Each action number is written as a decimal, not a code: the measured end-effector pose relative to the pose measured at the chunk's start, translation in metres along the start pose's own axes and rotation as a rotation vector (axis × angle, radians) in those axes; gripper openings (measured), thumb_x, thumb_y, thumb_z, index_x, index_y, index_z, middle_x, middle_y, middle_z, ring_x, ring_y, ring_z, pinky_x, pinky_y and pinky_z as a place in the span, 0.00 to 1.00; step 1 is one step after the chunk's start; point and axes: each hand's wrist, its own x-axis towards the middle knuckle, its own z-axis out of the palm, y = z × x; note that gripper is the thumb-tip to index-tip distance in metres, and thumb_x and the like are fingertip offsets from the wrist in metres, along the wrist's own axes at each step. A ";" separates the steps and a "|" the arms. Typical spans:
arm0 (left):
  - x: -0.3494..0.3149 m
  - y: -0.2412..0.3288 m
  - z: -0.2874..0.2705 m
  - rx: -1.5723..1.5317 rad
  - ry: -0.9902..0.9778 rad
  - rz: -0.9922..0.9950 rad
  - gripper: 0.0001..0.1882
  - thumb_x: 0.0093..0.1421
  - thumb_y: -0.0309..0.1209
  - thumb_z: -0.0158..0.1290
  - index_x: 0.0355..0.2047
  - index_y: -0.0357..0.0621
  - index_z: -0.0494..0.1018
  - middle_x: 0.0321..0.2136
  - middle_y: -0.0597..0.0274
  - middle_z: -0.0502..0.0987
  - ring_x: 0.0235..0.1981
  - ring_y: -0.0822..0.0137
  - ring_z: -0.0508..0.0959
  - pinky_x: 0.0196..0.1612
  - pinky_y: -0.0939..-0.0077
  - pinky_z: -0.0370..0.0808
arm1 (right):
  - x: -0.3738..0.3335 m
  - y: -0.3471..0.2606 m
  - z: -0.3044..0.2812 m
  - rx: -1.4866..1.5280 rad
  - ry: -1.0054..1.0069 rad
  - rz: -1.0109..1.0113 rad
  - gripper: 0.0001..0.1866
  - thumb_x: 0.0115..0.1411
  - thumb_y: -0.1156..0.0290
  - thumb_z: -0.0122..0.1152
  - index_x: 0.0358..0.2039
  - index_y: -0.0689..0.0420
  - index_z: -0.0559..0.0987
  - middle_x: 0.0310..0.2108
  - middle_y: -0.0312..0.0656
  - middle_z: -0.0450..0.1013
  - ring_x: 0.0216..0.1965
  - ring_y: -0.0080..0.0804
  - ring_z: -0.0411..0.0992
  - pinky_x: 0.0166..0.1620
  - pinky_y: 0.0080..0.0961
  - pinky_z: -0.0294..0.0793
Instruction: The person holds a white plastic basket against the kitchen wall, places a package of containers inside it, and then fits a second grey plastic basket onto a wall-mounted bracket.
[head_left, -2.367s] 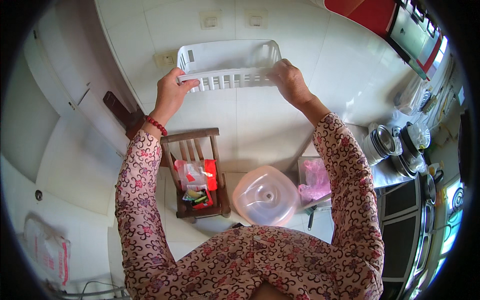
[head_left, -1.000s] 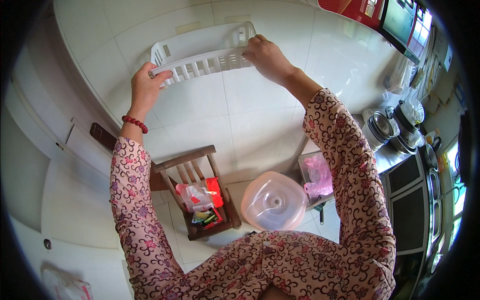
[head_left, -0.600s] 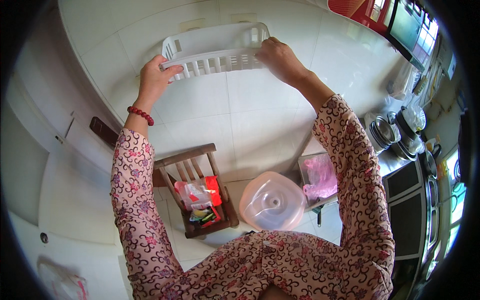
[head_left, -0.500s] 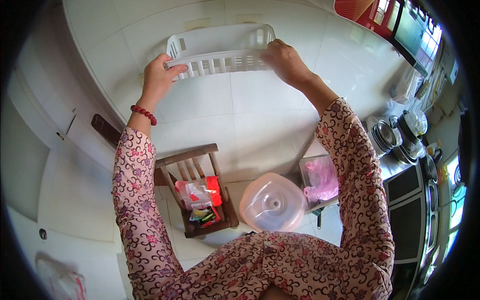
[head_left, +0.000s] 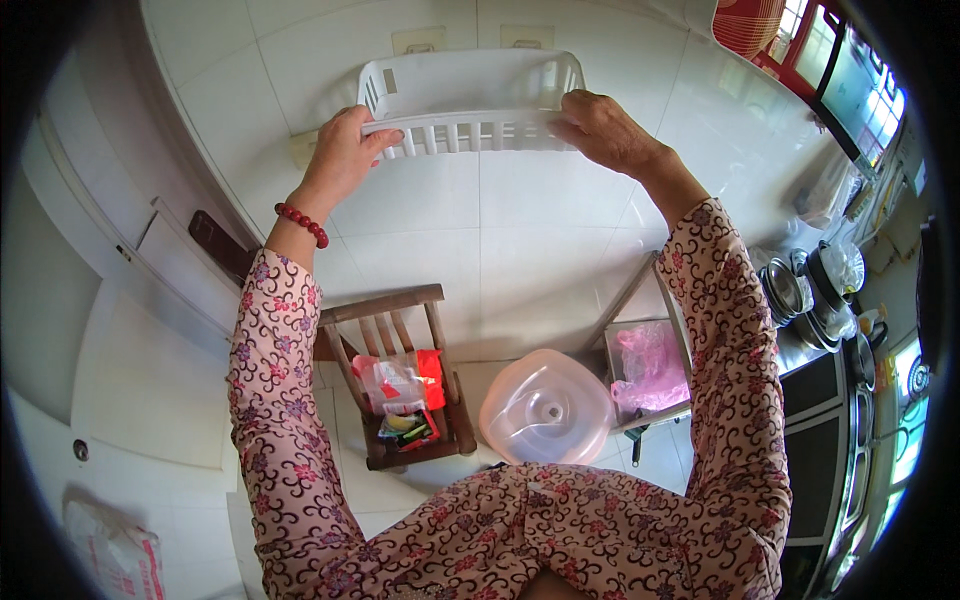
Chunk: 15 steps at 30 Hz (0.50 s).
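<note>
White slotted basket (head_left: 472, 90) in the air beyond the wooden chair (head_left: 382, 303), contact with wall (head_left: 400, 215) unclear; left hand (head_left: 345, 155) and right hand (head_left: 615, 135) each curled tightly round one end. Step reads as two-handed positioning; next move probably calls for even, level support. Packets (head_left: 400, 385) on chair.

Wooden chair (head_left: 385, 306): packets (head_left: 405, 385), red and clear, lying on seat.
Translucent pink plastic item (head_left: 548, 410): rounded-square, between chair and stand (head_left: 627, 297).
Pink bag (head_left: 648, 366): crumpled, within stand's frame.
Metal pots (head_left: 785, 288): grouped at far right, above dark-panelled cabinet (head_left: 812, 388).
White bag (head_left: 115, 550): lower left, red markings.
Tiled wall (head_left: 400, 205): white, two switch plates (head_left: 527, 37) near top.
</note>
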 end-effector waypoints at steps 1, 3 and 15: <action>-0.001 0.000 0.000 -0.004 0.004 0.012 0.17 0.57 0.34 0.56 0.33 0.29 0.68 0.39 0.52 0.72 0.34 0.64 0.77 0.31 0.74 0.79 | 0.001 -0.003 0.000 0.096 0.006 0.108 0.19 0.62 0.63 0.51 0.20 0.64 0.68 0.19 0.51 0.68 0.22 0.44 0.69 0.29 0.39 0.70; -0.002 -0.010 0.002 -0.069 -0.018 0.006 0.17 0.58 0.34 0.55 0.33 0.28 0.67 0.39 0.53 0.71 0.35 0.65 0.77 0.31 0.74 0.79 | 0.003 -0.010 0.001 0.135 0.039 0.148 0.20 0.63 0.61 0.50 0.19 0.64 0.68 0.17 0.52 0.67 0.21 0.46 0.68 0.28 0.39 0.70; 0.004 -0.012 0.010 -0.138 -0.111 -0.088 0.13 0.60 0.30 0.52 0.30 0.30 0.64 0.34 0.55 0.73 0.34 0.69 0.77 0.29 0.77 0.80 | -0.002 0.012 0.022 0.187 0.113 0.042 0.19 0.63 0.62 0.51 0.21 0.63 0.70 0.20 0.51 0.70 0.22 0.48 0.69 0.28 0.38 0.70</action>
